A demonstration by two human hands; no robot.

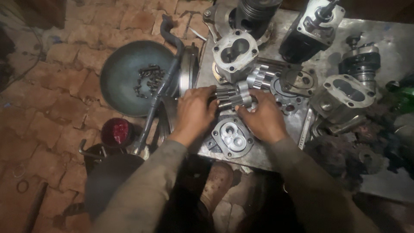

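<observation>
At six o'clock lies a round machined cover plate [232, 136]. Above it, the left hand [195, 111] and right hand [264, 117] together clasp ridged steel gear shafts [233, 97]. At twelve o'clock stands a cast, figure-eight-bored pump housing [235, 53]; at ten, a smooth metal bowl [129, 73].

We see our two arms in long, loose sleeves of dull grey-brown cloth, creased and grimy, ending at the wrists. Our left hand [195, 113] at ten o'clock and right hand [264, 118] at two are bare: no gloves, rings or watch.
</observation>
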